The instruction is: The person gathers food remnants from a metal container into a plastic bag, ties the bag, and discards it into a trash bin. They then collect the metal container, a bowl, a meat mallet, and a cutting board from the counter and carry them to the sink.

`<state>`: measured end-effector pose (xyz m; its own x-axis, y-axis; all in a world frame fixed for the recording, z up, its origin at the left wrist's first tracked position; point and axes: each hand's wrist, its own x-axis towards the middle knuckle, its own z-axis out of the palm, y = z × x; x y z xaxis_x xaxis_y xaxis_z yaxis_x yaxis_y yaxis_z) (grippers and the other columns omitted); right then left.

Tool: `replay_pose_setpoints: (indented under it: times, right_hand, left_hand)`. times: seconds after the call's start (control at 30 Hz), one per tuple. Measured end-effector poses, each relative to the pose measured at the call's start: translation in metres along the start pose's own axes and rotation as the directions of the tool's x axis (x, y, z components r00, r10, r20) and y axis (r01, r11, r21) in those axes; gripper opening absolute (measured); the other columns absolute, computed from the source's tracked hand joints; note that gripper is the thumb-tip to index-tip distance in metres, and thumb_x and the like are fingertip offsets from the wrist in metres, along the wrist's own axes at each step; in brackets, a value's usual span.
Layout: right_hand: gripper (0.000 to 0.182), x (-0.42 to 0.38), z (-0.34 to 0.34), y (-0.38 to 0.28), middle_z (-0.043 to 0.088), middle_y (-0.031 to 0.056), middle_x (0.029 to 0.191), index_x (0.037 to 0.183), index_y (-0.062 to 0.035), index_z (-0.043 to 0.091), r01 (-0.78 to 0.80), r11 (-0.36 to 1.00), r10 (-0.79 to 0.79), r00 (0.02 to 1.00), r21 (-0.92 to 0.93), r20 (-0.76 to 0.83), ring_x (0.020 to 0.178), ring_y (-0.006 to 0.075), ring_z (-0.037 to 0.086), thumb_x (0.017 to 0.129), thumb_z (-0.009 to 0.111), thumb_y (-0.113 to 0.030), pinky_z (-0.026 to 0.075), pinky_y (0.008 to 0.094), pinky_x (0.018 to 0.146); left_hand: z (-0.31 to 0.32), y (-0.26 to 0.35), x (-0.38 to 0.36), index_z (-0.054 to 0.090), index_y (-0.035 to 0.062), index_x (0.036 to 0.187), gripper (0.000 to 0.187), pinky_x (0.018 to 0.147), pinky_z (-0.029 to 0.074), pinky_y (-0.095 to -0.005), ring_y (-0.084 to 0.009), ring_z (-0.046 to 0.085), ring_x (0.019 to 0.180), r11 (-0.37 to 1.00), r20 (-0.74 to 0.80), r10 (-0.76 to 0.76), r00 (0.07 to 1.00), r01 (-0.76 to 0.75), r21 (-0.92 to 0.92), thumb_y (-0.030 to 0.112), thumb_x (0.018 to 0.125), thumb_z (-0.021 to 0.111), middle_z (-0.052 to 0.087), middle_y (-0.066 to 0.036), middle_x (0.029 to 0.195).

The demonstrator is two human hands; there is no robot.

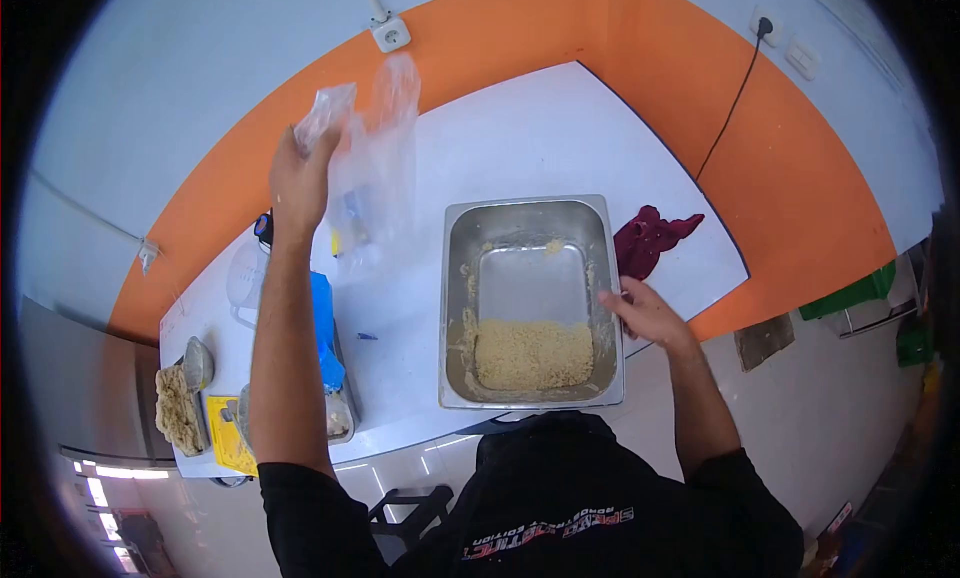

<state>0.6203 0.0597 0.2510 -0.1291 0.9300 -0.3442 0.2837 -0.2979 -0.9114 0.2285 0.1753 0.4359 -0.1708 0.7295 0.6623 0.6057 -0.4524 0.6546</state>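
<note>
My left hand (302, 178) is raised above the table's far left part, its fingers closed on a clear plastic bag (393, 148) that hangs down to the right. My right hand (650, 313) is at the right rim of a deep metal pan (532, 300), with its fingers around the edge. Pale crumbs (535, 356) fill the near part of the pan's floor, and some stick to its walls. A dark red cloth (650, 240) lies on the table just right of the pan.
On the white table (520, 138), at the left, are a tray of pale breaded pieces (178, 410), a metal bowl (198, 364), a yellow board (228, 436), a blue bag (324, 328) and a clear container (246, 278). A black stool (410, 513) stands below.
</note>
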Motion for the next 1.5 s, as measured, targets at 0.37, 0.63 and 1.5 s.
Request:
replay_pose_setpoints:
  times: [0.37, 0.63, 1.5]
  right_hand:
    - [0.072, 0.105, -0.006, -0.138, 0.059, 0.0120, 0.081, 0.123, 0.0017, 0.045, 0.361, 0.927, -0.374, 0.856, -0.105, -0.358, 0.080, 0.0220, 0.059, 0.084, 0.060, -0.056, 0.047, 0.0344, 0.074]
    - [0.075, 0.173, -0.005, -0.147, 0.058, 0.0193, 0.100, 0.123, 0.0024, 0.044, 0.437, 0.820, -0.561, 0.483, -0.370, -0.672, 0.097, 0.0327, 0.060, 0.072, 0.076, -0.042, 0.048, 0.0391, 0.083]
    - [0.035, 0.213, -0.059, -0.075, 0.065, 0.0070, 0.075, 0.076, -0.0039, 0.064, 0.489, 0.807, -0.542, 0.835, -0.331, -0.089, 0.071, 0.0129, 0.059, 0.089, 0.061, -0.036, 0.046, 0.0268, 0.065]
  left_hand:
    - [0.061, 0.017, -0.020, 0.064, -0.0009, 0.099, 0.022, 0.082, 0.046, -0.0343, -0.0253, 0.061, 0.089, 0.963, 0.452, 0.256, 0.854, -0.186, -0.195, 0.017, 0.087, 0.059, 0.065, -0.014, 0.095]
    - [0.067, -0.010, -0.039, 0.068, 0.0041, 0.100, 0.029, 0.084, 0.044, -0.0319, -0.0183, 0.055, 0.086, 0.847, 0.406, 0.460, 0.790, -0.528, 0.068, -0.005, 0.082, 0.048, 0.057, -0.006, 0.087]
    - [0.139, -0.154, -0.063, 0.070, 0.0190, 0.104, 0.028, 0.083, 0.047, -0.0336, -0.0183, 0.067, 0.086, 0.984, 0.450, -0.104, 0.887, 0.026, 0.175, 0.030, 0.089, 0.049, 0.072, -0.004, 0.088]
